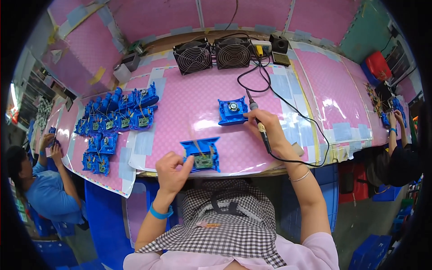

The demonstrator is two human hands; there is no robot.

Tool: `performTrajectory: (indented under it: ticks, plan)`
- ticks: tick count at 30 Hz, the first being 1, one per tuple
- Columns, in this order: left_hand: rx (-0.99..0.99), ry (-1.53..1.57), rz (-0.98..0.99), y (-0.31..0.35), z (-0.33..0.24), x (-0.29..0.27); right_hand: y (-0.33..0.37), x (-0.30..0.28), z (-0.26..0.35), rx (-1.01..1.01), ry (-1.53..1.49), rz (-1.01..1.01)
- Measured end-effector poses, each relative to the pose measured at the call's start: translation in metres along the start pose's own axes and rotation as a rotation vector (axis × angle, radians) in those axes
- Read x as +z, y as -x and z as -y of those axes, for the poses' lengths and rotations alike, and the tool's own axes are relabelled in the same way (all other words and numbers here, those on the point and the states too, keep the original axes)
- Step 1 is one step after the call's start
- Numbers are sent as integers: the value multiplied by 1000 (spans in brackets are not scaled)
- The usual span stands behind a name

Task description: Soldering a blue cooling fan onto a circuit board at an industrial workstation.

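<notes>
My left hand grips the left edge of a blue plastic housing half near the table's front edge. Inside that housing sits a green circuit board, and thin wires rise from it. A soldering iron is in my closed right hand, its tip end pointing away from me. My right fingertips reach the right side of a second blue housing half, which lies farther back. A round speaker is mounted in it. Whether the fingers press on this housing, I cannot tell.
Several blue housings with boards and wires stand grouped at the left. Two black fans stand at the back, beside a soldering-iron stand. The iron's black cable loops across the right side. Other people work at far left and far right.
</notes>
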State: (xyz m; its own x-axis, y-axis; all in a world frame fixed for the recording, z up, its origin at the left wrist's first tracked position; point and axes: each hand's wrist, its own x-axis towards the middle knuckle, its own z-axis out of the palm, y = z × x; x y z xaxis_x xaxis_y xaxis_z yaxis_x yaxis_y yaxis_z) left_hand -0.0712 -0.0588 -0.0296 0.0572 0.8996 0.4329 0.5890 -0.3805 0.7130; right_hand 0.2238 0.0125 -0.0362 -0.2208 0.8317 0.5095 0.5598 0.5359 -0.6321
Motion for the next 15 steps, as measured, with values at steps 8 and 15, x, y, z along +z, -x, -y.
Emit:
performTrajectory:
  ticks: [8,15]
  plan:
    - [26,-95,97,-2,-13,43,30,3,43,-99,-49,104]
    - [-475,571,2,-40,-28,11,60,-23,72,188,-217,-319]
